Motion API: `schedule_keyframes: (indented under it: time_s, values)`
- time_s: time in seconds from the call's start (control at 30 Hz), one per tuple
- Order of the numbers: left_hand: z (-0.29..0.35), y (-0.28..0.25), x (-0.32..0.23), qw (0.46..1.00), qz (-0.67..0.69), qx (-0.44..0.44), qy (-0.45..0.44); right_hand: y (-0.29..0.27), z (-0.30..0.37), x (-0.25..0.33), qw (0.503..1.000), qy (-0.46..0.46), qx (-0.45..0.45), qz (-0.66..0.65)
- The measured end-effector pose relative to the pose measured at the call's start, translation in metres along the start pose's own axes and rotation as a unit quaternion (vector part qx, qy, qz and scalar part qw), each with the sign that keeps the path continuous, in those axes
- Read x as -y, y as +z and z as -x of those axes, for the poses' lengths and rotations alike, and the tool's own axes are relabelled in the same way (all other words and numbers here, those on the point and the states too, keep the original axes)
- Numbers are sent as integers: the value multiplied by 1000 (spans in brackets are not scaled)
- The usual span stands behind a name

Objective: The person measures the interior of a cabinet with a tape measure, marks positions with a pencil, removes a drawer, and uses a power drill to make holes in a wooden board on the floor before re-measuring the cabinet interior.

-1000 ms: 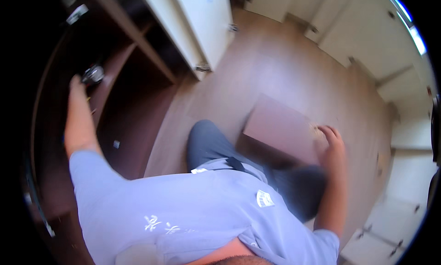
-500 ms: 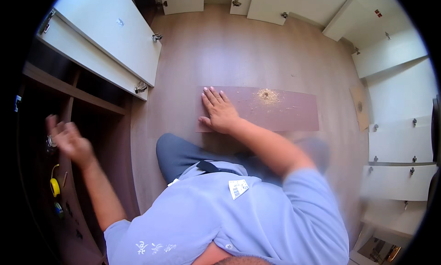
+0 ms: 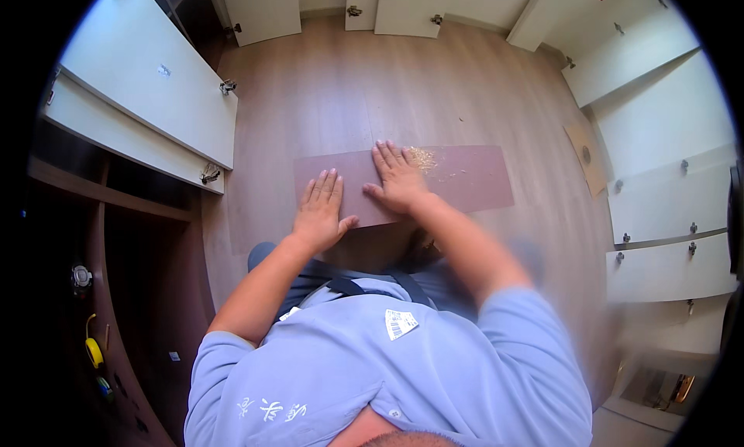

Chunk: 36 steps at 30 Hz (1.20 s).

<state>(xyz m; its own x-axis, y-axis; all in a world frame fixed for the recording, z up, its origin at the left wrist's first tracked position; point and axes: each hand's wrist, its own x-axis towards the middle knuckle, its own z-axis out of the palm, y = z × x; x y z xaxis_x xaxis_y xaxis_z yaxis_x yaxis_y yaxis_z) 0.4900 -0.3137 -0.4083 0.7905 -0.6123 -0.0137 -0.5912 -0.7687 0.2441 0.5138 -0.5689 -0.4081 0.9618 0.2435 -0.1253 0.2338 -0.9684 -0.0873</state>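
Note:
A flat reddish-brown board (image 3: 473, 183) lies lengthwise on the floor in front of my crossed legs. My left hand (image 3: 318, 214) rests flat on its left part, fingers stretched out and thumb apart. Nearer the middle, my right hand (image 3: 397, 182) lies flat with its fingers spread, its tips at the far edge. Pale wood shavings (image 3: 422, 159) are heaped just beside the right fingertips, with finer crumbs scattered to the right. Part of the pile is hidden behind that hand. Neither hand holds anything.
On the left, an open brown cabinet (image 3: 101, 245) carries a yellow tape measure (image 3: 94, 352) and a small metal item (image 3: 80, 279). White door panels (image 3: 167, 71) with hinges stand at far left, along the back and at right (image 3: 659, 207). A tan piece (image 3: 586, 159) lies at the right.
My left hand has come from the cabinet at left onto the board. My right hand has slid right across the board toward the shavings. The view has shifted a little.

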Motion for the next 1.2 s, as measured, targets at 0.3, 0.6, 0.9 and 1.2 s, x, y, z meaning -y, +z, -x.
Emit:
schedule_keyframes:
  time_s: [0.3, 0.6, 0.9, 1.2]
  values:
    - [-1, 1, -5, 998, -42, 46, -22, -8, 33, -96, 994, 96, 32, 32]
    - [-8, -5, -10, 997, -53, 52, -29, -46, 173, -303, 827, 553, -18, 97]
    - [-2, -1, -9, 997, -61, 45, -34, -42, 74, -92, 977, -213, -17, 8]
    - [2, 4, -5, 996, -68, 39, -45, -26, 72, -87, 981, -149, 101, -74]
